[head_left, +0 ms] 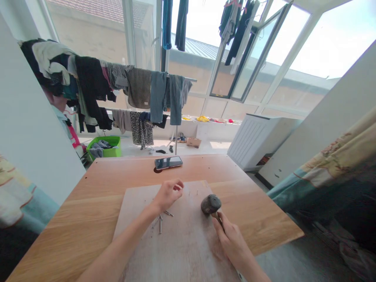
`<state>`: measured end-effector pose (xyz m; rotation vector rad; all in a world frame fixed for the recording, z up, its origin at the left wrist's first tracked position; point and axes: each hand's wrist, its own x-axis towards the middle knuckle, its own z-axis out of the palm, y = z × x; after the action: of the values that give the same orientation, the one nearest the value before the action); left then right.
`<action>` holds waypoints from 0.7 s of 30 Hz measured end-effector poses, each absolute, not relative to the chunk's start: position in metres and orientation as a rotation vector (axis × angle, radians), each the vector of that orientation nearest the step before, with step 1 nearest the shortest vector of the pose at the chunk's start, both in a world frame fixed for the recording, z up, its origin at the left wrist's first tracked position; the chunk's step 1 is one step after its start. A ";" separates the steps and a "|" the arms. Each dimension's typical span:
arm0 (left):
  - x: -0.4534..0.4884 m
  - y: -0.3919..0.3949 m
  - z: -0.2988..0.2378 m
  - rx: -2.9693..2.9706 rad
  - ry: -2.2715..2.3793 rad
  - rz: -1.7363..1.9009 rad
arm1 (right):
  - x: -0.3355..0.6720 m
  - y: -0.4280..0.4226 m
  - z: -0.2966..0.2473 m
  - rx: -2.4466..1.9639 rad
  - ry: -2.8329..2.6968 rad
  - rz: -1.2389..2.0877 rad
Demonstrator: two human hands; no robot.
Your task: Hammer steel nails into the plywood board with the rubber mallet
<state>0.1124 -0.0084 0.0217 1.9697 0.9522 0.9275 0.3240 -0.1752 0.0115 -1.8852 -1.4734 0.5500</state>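
Observation:
My right hand (233, 237) is wrapped round the handle of a mallet with a thick dark head (210, 204), raised over the right part of a pale wooden board (173, 254). My left hand (169, 192) hovers over the board's far half with its fingers curled in. Whether a nail is pinched there I cannot make out. Two thin nails (197, 192) appear to stand upright in the board, just right of my left fingers. Several loose nails (160, 225) lie on the board below my left wrist, partly hidden by the forearm.
The board lies on a wooden table (96, 196). A phone (168, 162) rests near the table's far edge, beside a dark round hole. Beyond stand a laundry rack with clothes (139, 88), a green basket (117, 147) and a white cabinet (258, 135). Curtains (329, 168) hang at both sides.

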 end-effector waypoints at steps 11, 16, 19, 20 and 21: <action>0.112 -0.011 0.001 1.968 0.872 0.944 | 0.327 -0.175 0.010 -1.894 -1.457 0.679; 0.112 -0.011 0.003 2.035 0.833 0.948 | 0.328 -0.175 0.007 -1.891 -1.456 0.658; 0.112 -0.011 0.005 2.032 0.866 0.950 | 0.328 -0.175 0.009 -1.878 -1.468 0.648; 0.111 -0.011 0.005 2.030 0.875 0.950 | 0.327 -0.175 0.009 -1.879 -1.462 0.632; 0.111 -0.011 0.005 2.030 0.877 0.949 | 0.327 -0.175 0.010 -1.884 -1.451 0.611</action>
<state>0.1114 -0.0113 0.0054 2.0302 0.8768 0.9485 0.3267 -0.1752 0.0099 -1.8841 -1.4509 0.6112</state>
